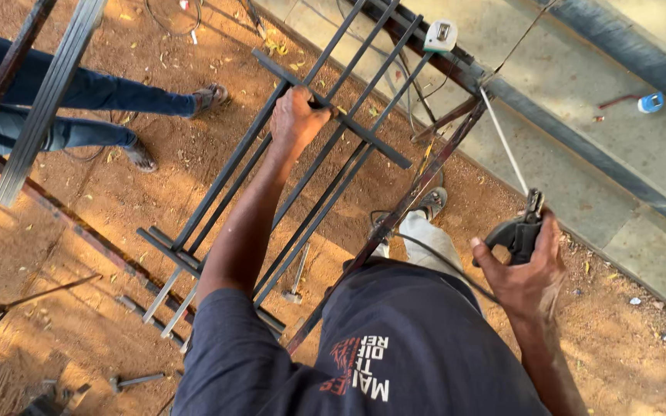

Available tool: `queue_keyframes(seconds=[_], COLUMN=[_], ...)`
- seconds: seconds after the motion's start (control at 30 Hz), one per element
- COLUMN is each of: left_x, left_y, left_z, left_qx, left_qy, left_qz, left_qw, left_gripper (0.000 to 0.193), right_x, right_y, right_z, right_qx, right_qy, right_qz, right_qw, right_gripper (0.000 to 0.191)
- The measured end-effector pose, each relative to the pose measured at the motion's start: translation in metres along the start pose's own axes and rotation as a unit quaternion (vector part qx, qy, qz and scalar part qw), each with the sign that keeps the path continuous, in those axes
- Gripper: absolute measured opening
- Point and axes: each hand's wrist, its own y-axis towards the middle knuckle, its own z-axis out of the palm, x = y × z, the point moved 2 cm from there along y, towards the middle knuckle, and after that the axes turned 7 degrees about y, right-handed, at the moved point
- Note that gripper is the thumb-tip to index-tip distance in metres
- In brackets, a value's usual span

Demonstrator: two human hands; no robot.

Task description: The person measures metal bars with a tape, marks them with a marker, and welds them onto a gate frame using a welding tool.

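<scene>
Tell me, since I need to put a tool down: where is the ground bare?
Bare dirt lies right of the right hand gripping the electrode holder, short of the concrete strip. It is crowded under the metal grille the left hand grips, and at lower left, where hammers and rods lie.

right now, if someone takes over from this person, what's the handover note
Left hand: shut on a bar of the metal grille frame, steadying it.
Right hand: shut on the electrode holder, its welding rod pointing up at the joint by the rusty angle iron.
The frame rests tilted over the dirt; hammers lie on the ground to the left. Another person's legs stand nearby.
Done: bars already sit in the frame.
Left: cannot tell which joints are welded.
</scene>
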Motion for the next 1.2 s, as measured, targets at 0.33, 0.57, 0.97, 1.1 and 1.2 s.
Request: queue_keyframes(seconds=[0.33,0.57,0.97,1.1,1.2], left_x=[-0.006,-0.002,-0.004,-0.001,0.001], left_y=[0.0,0.008,0.01,0.011,0.017], left_z=[-0.006,0.0,-0.002,0.001,0.004], left_qx=[0.001,0.031,0.007,-0.01,0.035], left_qy=[0.001,-0.022,0.007,-0.061,-0.007], left_qz=[0.01,-0.014,-0.008,0.032,-0.025], left_qw=[1.0,0.999,1.0,0.998,0.999], left_gripper=[0.036,0.038,0.04,0.044,0.041], right_x=[-0.007,0.001,-0.001,-0.006,0.001], right_y=[0.003,0.006,0.003,-0.009,-0.021], right_z=[0.0,-0.005,0.002,-0.002,-0.008], right_qx=[-0.026,0.002,-0.012,-0.014,0.025], right_qy=[0.03,0.024,0.042,0.048,0.154], right_qz=[-0.032,-0.032,-0.044,-0.028,-0.191], right_qw=[0.999,0.999,0.998,0.998,0.969], right_gripper=[0.086,0.088,0.085,0.095,0.084])
